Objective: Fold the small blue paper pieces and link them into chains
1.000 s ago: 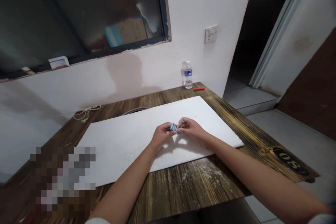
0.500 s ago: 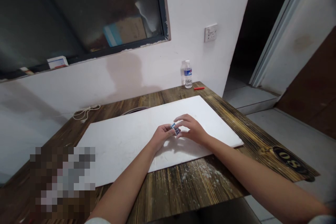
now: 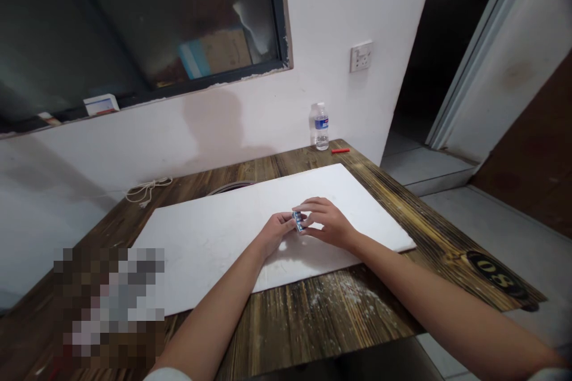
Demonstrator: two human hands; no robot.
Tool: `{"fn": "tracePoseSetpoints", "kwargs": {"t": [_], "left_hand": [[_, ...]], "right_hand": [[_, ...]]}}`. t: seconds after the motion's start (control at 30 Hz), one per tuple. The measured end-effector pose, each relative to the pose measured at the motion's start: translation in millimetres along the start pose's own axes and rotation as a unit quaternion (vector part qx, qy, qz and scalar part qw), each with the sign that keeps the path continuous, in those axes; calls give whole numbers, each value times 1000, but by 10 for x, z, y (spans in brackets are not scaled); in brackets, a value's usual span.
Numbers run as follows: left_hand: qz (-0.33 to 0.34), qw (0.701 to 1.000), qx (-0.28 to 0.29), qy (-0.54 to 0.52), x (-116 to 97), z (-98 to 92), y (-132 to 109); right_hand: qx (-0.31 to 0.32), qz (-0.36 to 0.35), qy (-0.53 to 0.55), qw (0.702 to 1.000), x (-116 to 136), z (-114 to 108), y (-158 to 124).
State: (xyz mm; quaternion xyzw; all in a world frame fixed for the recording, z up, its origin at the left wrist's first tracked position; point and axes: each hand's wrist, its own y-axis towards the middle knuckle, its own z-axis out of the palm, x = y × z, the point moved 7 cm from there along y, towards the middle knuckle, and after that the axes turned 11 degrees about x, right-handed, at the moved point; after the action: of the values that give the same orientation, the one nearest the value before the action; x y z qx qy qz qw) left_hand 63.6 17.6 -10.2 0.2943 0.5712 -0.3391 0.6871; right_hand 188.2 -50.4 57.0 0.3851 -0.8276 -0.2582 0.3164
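Note:
A small blue-and-white block (image 3: 298,221) with a row of light and dark patches is held up over the white board (image 3: 210,238). My left hand (image 3: 274,231) pinches its left side between thumb and fingers. From the right, my right hand (image 3: 328,221) curls its fingers round the block, fingertips at its top edge and thumb near its bottom. Its exact kind is too small to make out, and its right side is partly hidden by my fingers.
The board lies on a dark wooden table (image 3: 286,333). At the back stand a water bottle (image 3: 322,128) and a red pen-like stick (image 3: 340,150). A pale cord (image 3: 145,190) lies back left. A number plaque (image 3: 496,274) is at right; a blurred patch covers the front left.
The block has turned in my fingers, so its patterned face shows more fully. My right fingertips have shifted along it, while my left hand stays nearly in place.

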Motion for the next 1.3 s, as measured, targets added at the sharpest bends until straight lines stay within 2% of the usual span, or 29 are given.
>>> {"fn": "tracePoseSetpoints", "kwargs": {"t": [0.4, 0.97, 1.3], "left_hand": [[-6, 1000, 14, 10, -7, 12, -17], [-11, 1000, 2, -14, -86, 68, -25], [-2, 999, -9, -42, -63, 47, -20]], "right_hand": [[-13, -14, 8, 1000, 42, 6, 2], [-10, 32, -12, 999, -22, 66, -30], [-10, 5, -20, 1000, 10, 61, -18]]}}
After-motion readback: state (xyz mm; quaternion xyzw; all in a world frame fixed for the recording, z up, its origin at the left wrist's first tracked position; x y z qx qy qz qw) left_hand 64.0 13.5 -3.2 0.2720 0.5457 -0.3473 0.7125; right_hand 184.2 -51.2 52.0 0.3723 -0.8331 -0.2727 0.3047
